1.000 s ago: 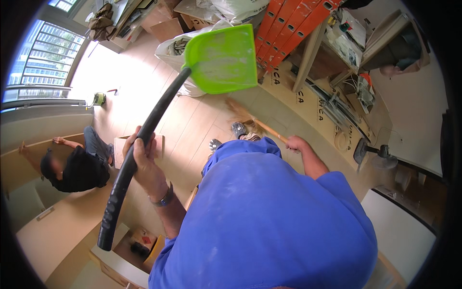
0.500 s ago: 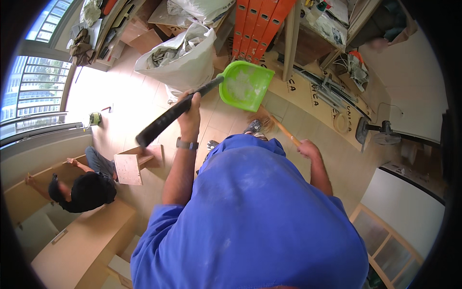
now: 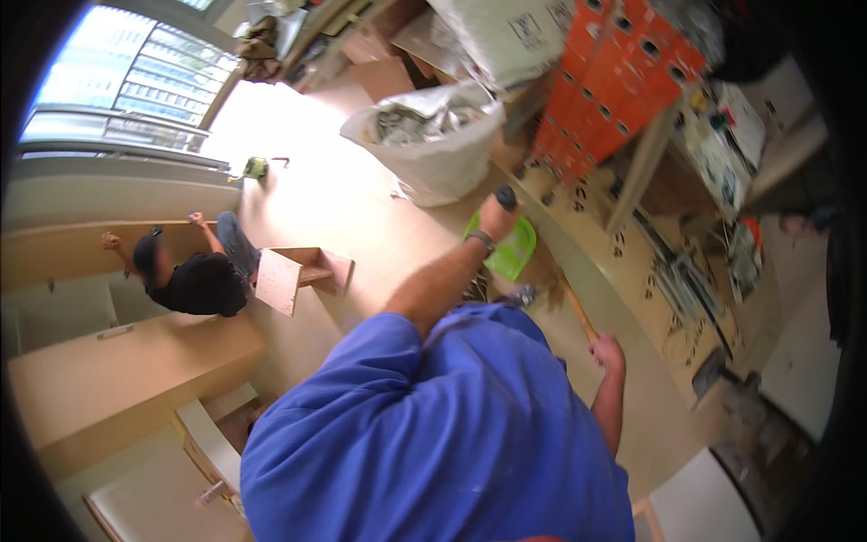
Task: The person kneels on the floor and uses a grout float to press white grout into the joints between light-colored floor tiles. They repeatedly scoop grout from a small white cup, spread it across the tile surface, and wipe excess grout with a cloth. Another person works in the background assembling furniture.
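My left hand [image 3: 497,217] is wrapped round the black handle [image 3: 505,197] of the green dustpan [image 3: 515,254], which is now low in front of my feet, partly hidden behind my hand and forearm. My right hand [image 3: 606,351] grips the wooden handle [image 3: 575,304] of a broom, lower and to the right. The broom head [image 3: 547,278] is down on the floor just right of the dustpan, near my shoe [image 3: 520,295], and is blurred.
Another person [image 3: 194,281] is at a long wooden cabinet [image 3: 135,366] on the left, beside a small wooden box [image 3: 280,280]. Ahead are a white sack of debris [image 3: 424,154], an orange perforated ladder [image 3: 619,90] and stacked boards. Metal pieces [image 3: 686,280] lie along the right.
The dustpan has moved from raised up in front, down toward the floor beside the broom head, with my left arm swung right and forward. My view has shifted, showing more of the left.
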Tool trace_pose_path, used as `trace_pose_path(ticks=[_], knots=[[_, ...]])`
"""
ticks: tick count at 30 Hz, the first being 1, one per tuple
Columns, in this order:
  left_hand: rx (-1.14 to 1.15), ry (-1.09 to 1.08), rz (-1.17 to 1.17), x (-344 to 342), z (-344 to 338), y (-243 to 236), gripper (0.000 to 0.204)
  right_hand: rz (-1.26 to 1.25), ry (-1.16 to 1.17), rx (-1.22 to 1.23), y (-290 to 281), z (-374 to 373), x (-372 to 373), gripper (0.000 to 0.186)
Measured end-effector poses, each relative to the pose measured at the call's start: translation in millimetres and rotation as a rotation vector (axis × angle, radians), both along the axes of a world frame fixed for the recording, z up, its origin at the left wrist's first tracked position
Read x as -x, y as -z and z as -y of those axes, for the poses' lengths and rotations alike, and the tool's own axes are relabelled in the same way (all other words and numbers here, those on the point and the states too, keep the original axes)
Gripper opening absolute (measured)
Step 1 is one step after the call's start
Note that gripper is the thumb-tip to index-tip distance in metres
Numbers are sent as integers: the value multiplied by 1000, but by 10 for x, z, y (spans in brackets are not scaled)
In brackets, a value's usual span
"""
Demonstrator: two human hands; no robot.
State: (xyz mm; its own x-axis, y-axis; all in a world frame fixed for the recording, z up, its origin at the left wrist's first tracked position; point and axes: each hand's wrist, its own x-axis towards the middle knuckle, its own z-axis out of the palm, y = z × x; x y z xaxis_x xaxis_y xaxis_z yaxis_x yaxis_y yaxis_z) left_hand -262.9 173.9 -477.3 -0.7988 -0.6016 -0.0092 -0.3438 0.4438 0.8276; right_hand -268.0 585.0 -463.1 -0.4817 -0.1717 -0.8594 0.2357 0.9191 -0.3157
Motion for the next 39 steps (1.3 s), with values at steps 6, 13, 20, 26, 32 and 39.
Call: trace_pose_path(ticks=[6,13,20,26,32,39], knots=[[-245,-59,57,256,82,66,28,3,67,-68,-402,318,459,10],[-290,-112,70,453,136,474,33,-117,-122,-196,-870,819,1033,29],[-512,-286,173,632,165,926,50,-456,-466,-256,-207,614,1645,42],[-659,-417,300,633,52,1210,52,-490,-211,-289,-96,1428,2130,32],[-715,-487,221,364,64,1384,48,-539,63,170,505,1620,2765,31],[-470,-86,387,-759,273,454,41,-467,304,408,241,1673,3082,50]])
